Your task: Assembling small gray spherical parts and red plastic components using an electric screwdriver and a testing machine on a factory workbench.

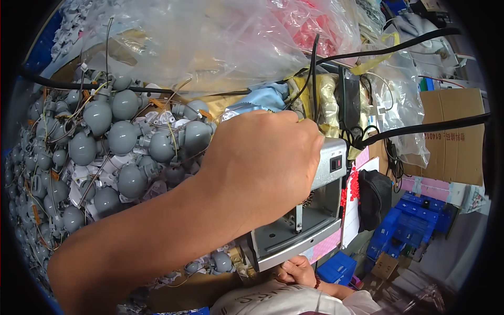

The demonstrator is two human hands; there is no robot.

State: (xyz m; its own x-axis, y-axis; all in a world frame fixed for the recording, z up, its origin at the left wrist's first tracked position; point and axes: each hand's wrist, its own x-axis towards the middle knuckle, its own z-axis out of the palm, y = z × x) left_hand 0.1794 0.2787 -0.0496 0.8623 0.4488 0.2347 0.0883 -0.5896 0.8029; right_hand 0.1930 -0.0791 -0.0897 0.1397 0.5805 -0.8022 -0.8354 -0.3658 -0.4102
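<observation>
A small grey metal bench machine [294, 242] with an open front and a red-and-black rocker switch [336, 164] stands in the middle. My left hand [262, 163] reaches across from the lower left over its top, fingers curled. Whatever those fingers hold is hidden behind the hand. At the machine's lower front edge is my right hand [297, 271], its fingers closed together by my shirt. I cannot make out anything between them. Inside the machine a thin metal post [298, 219] shows, beside a dark toothed part partly covered by my left hand.
A large heap of grey ball-shaped parts [123, 137] with thin wires fills the left. Clear plastic bags [210, 42] lie at the back. Black cables [420, 128] cross the right side, near a black pouch [375, 197], a cardboard box [451, 142] and blue bins [409, 226].
</observation>
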